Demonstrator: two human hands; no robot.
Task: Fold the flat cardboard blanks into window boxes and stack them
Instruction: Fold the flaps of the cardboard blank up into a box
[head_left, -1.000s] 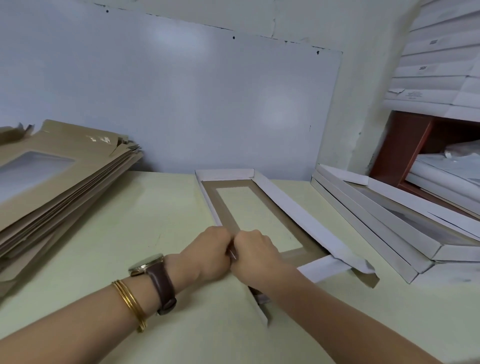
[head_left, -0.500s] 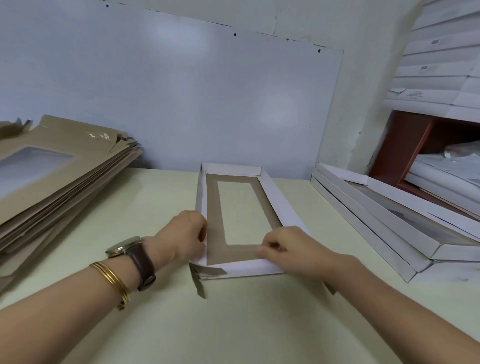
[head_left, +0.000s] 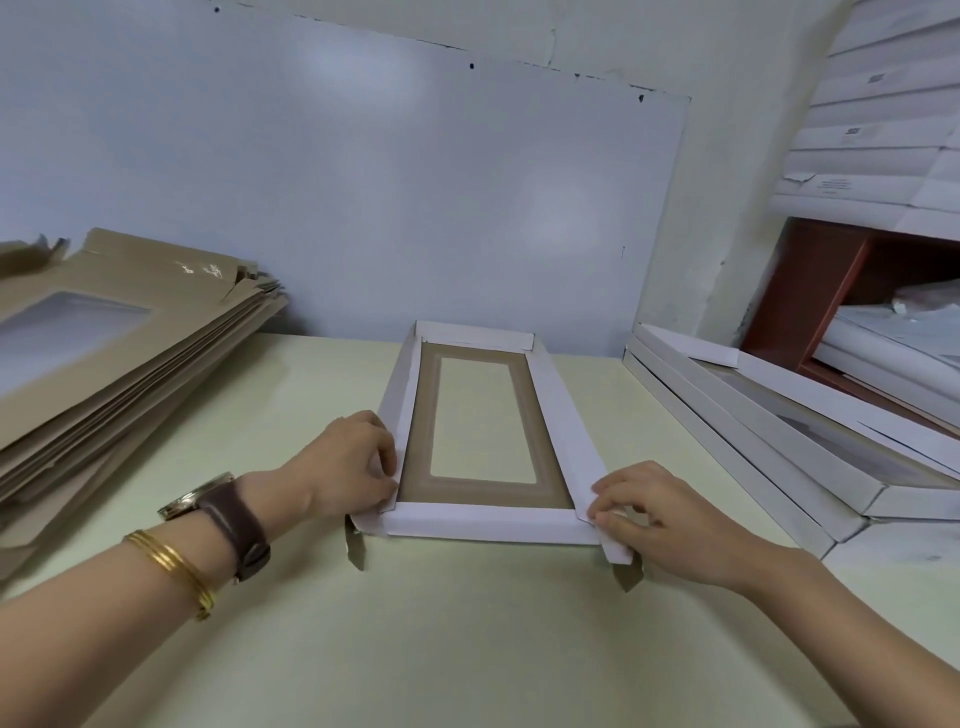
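- Half-folded window box (head_left: 488, 527) lying mid-worktop, long axis running away from the viewer, brown inside face up, white walls raised on all four sides around the rectangular window opening.
- Left hand (head_left: 353, 462) at the box's left wall close to the near-left corner, fingers curled, thumb and fingertips pinching that wall.
- Right hand (head_left: 660, 519) at the near-right corner, fingers bent, fingertips pinching the end of the right wall where it meets the near wall.
- Brown corner tab (head_left: 356, 545) sticking out loose below the near-left corner; a second tab (head_left: 627, 574) poking out under the right hand's corner (neither tucked in).
- Pale green worktop (head_left: 467, 649) beneath everything, both forearms reaching in over it from the near edge.
- Stack of flat blanks (head_left: 130, 364) on the left of the worktop, brown face up, window cut-out showing on the top sheet, well apart from the box.
- Pile of folded boxes (head_left: 753, 447) on the right, white, lying tilted, near the box but not touching it.
- Brown-strapped wristwatch (head_left: 223, 514) and gold bangles (head_left: 171, 566) on the left wrist.
- White board (head_left: 363, 182) against the wall behind; red-brown shelf (head_left: 810, 291) at the right with more white boxes (head_left: 883, 130) piled above it.
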